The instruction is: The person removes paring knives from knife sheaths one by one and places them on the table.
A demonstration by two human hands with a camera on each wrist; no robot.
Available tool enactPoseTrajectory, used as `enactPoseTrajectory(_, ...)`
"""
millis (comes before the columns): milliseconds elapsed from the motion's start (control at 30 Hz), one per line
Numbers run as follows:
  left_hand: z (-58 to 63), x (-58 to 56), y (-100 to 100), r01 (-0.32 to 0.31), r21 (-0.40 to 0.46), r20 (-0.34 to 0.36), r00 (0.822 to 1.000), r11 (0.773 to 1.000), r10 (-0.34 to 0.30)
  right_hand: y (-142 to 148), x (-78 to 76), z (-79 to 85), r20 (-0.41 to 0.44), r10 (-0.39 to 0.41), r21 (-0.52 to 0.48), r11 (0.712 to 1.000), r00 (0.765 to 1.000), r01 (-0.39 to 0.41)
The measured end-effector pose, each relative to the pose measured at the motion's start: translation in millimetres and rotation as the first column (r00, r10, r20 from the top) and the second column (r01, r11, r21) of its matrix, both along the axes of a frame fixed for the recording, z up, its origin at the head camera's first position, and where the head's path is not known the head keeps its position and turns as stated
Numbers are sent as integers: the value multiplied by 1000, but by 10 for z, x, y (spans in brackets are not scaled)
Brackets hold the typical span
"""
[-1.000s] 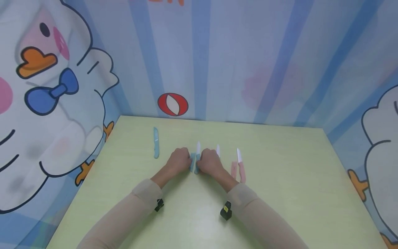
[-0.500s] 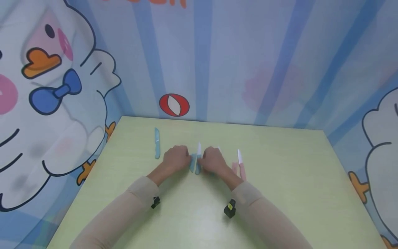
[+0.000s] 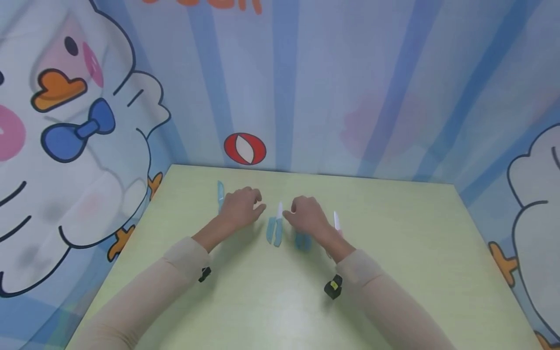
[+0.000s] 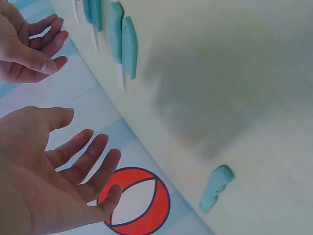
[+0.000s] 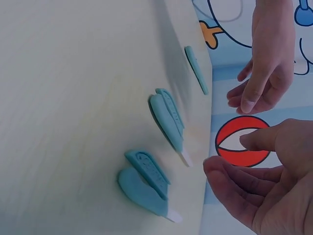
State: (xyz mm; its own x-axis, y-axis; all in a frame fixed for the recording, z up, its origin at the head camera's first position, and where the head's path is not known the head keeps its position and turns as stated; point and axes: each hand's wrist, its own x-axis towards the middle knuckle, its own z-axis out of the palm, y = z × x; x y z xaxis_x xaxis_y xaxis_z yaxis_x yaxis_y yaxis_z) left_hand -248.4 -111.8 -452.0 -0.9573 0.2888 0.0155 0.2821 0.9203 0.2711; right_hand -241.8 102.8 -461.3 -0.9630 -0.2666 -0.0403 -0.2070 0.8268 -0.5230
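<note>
My left hand (image 3: 239, 208) hovers left of the middle pair, fingers loosely spread and holding nothing, as the left wrist view confirms for the left hand (image 4: 58, 176). Likewise free of any object, my right hand (image 3: 307, 216) is raised just right of that pair, its fingers loosely bent in the right wrist view. Between the hands lie a small blue-handled knife (image 3: 278, 231) with a white blade and, close on its left, a blue sheath (image 3: 271, 230). Under the right hand a second blue knife (image 5: 139, 193) lies beside its sheath (image 5: 149, 171); the head view hides part of them.
A blue knife (image 3: 220, 194), seemingly sheathed, lies at the back left, partly behind the left hand. A pink-handled knife (image 3: 336, 221) lies to the right, mostly covered by the right arm. The pale table (image 3: 407, 243) meets a printed backdrop (image 3: 332, 73) behind.
Both hands have let go of the middle knife and sheath and moved up and apart, the left one leftward, the right one slightly rightward. The knife and sheath stay side by side.
</note>
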Motion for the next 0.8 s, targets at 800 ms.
enactPoseTrajectory(800,409,-290,-116,292,-42,-133,946,955,-295,273,-84,545,-259,168,287,954,951,-91)
